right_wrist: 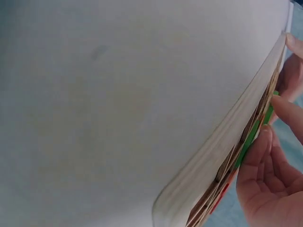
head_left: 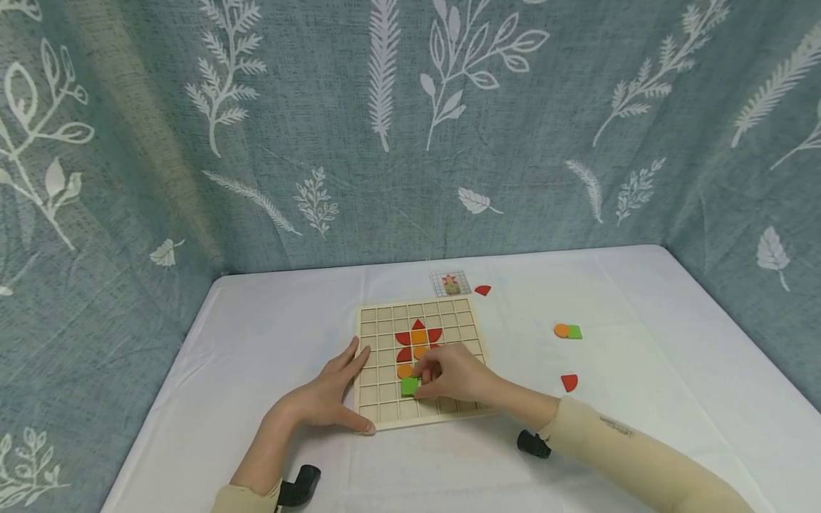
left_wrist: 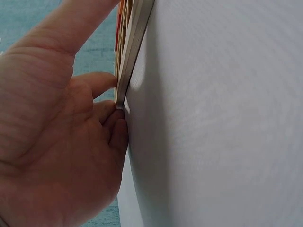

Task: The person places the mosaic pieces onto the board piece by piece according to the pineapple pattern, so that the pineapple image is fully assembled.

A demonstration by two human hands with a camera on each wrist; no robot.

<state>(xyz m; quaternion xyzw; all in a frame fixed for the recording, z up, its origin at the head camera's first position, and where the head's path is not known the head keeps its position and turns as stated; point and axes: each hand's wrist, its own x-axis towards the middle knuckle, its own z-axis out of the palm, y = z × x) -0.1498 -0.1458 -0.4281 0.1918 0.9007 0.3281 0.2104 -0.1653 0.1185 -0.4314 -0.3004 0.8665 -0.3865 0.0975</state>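
White tablecloth (head_left: 256, 328) | board (head_left: 387, 355) lay against your spread left fingers (head_left: 358, 363), probably for steadiness | green tile (right_wrist: 268, 113) sat between your pinching right fingertips (right_wrist: 288, 111), apparently for control

Soft, even light fills the head view, brightest on the white tablecloth (head_left: 256, 342), with only faint shadows at lower centre. The left wrist view is dimmer, a broad shadow running down its middle beside the wooden grid board (left_wrist: 134, 42). The right wrist view looks hazy (the upper-left corner darkens noticeably).
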